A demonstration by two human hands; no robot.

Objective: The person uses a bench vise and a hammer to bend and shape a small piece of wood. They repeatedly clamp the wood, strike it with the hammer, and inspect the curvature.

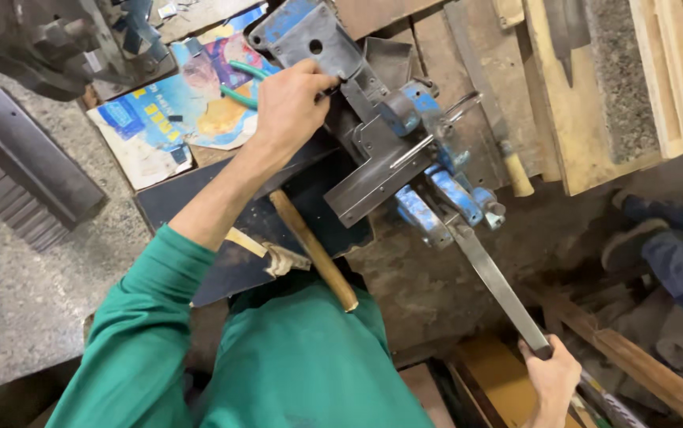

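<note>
left hand [290, 107]: fingers closed on steel workpiece [373, 178], pinning it in blue bench shear [429, 158]
right hand [551, 380]: wrapped around lever handle [492, 277]
tip: keep fingers off blade, pull steadily

Green long-sleeved top (sleeve pushed up the left forearm), both hands bare.
</note>
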